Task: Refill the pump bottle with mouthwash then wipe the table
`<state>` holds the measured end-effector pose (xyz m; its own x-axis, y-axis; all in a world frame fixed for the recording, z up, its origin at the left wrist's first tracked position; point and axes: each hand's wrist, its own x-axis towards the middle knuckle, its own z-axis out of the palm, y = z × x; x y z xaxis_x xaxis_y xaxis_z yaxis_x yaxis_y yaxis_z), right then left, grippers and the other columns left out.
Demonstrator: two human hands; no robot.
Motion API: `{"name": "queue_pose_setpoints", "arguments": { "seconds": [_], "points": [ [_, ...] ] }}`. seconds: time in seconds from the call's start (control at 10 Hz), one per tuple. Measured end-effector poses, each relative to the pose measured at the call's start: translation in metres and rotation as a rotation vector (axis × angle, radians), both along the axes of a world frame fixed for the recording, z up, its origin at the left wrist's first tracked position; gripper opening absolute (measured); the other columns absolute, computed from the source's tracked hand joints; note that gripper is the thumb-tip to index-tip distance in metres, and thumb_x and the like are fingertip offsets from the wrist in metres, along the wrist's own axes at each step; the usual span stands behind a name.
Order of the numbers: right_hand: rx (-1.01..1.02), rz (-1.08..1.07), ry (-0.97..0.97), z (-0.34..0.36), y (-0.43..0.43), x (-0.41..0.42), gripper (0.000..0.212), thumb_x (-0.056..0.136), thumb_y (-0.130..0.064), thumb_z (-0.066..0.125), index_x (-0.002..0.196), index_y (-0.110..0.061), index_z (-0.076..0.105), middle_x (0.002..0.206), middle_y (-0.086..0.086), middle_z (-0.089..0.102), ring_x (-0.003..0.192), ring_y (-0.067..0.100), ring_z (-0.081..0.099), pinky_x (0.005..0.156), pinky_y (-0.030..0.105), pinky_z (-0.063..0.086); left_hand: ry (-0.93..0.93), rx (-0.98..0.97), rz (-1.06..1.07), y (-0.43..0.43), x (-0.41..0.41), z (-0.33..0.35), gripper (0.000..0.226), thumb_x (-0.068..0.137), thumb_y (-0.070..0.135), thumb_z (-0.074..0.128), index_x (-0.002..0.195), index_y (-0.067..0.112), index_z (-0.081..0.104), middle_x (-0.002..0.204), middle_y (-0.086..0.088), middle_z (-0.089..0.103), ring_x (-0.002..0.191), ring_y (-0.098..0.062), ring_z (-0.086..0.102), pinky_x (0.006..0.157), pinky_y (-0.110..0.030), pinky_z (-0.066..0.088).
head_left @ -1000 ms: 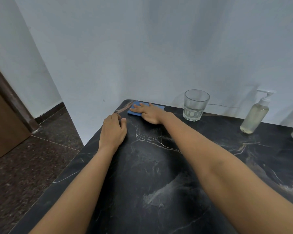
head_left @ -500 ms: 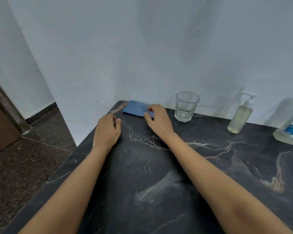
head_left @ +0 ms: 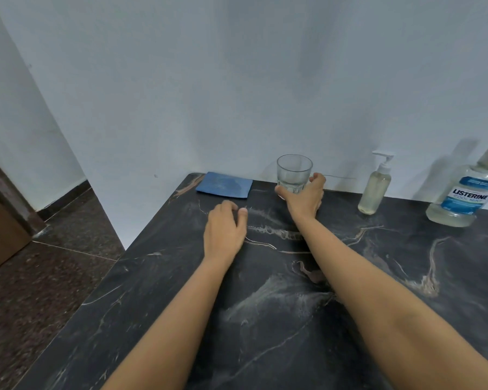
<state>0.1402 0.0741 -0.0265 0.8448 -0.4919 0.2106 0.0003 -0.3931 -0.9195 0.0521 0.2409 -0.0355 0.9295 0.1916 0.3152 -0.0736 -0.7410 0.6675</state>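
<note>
1. Far left of the glass [head_left: 294, 173], a blue cloth [head_left: 224, 184] lies flat at the table's [head_left: 265, 319] back corner, against the wall. Soft, light, limp; pinch an edge or press a flat palm on it to wipe.
2. Left hand [head_left: 225, 231], left of the glass and just in front of the cloth, rests palm-down on the table, fingers loosely curled, holding nothing.
3. Glass stands upright near the wall, looks empty or nearly so. Rigid, breakable, smooth sides likely slippery if wet.
4. Right hand [head_left: 304, 197] wraps the lower part of the glass, thumb on its left side, fingers round the right, gripping it.
5. Right of the glass, apart from it, the pump bottle [head_left: 375, 190] stands upright with pale liquid nearly to the shoulder, pump head on. Light plastic, tall and tippy; hold the body, twist at the collar.
6. Further right of the glass, the mouthwash [head_left: 462, 198] bottle stands capped, low on liquid. Stiff plastic, bulky; grip around the waist.
7. Judgement: refill looks done; wiping still to finish.
</note>
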Motion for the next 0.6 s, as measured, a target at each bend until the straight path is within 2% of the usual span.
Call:
{"name": "queue_pose_setpoints", "arguments": {
  "seconds": [0.1, 0.2, 0.3, 0.5, 0.6],
  "points": [
    [0.007, 0.087, -0.012, -0.002, -0.008, 0.004, 0.073, 0.062, -0.030, 0.085, 0.118, -0.016, 0.040, 0.117, 0.002, 0.055, 0.111, 0.024, 0.053, 0.089, 0.033, 0.044, -0.003, 0.046, -0.026, -0.009, -0.001, -0.005, 0.028, 0.098, 0.039, 0.045, 0.103, 0.014, 0.056, 0.101, -0.001, 0.059, 0.100, -0.019, 0.054, 0.084, -0.038, 0.048],
    [-0.002, 0.139, -0.031, -0.004, -0.015, 0.003, 0.065, 0.064, -0.029, 0.083, 0.114, -0.019, 0.042, 0.106, -0.005, 0.050, 0.100, 0.017, 0.052, 0.079, 0.029, 0.042, -0.030, 0.123, -0.077, -0.010, -0.001, -0.009, 0.027, 0.098, 0.037, 0.045, 0.103, 0.013, 0.056, 0.102, -0.002, 0.059, 0.100, -0.018, 0.051, 0.083, -0.034, 0.046],
    [-0.022, 0.128, -0.035, -0.006, -0.020, -0.002, 0.065, 0.065, -0.028, 0.082, 0.115, -0.017, 0.042, 0.108, -0.004, 0.051, 0.098, 0.015, 0.048, 0.079, 0.029, 0.042, -0.041, 0.133, -0.086, -0.010, -0.002, -0.009, 0.025, 0.098, 0.037, 0.046, 0.101, 0.013, 0.055, 0.100, -0.002, 0.058, 0.099, -0.018, 0.051, 0.081, -0.032, 0.045],
    [0.021, 0.135, -0.035, -0.003, -0.032, -0.013, 0.064, 0.065, -0.023, 0.083, 0.115, -0.013, 0.044, 0.111, 0.001, 0.054, 0.103, 0.020, 0.054, 0.079, 0.026, 0.042, -0.017, 0.194, -0.105, -0.014, -0.006, -0.007, 0.023, 0.098, 0.036, 0.046, 0.098, 0.014, 0.054, 0.098, -0.001, 0.058, 0.098, -0.018, 0.051, 0.079, -0.034, 0.046],
    [-0.007, 0.142, -0.048, -0.007, -0.031, -0.021, 0.073, 0.065, -0.025, 0.085, 0.121, -0.005, 0.042, 0.120, 0.009, 0.050, 0.111, 0.023, 0.052, 0.087, 0.029, 0.045, -0.016, 0.262, -0.079, -0.015, -0.003, -0.007, 0.025, 0.099, 0.036, 0.044, 0.098, 0.013, 0.054, 0.099, -0.003, 0.059, 0.098, -0.021, 0.052, 0.082, -0.035, 0.045]
  ]
}}
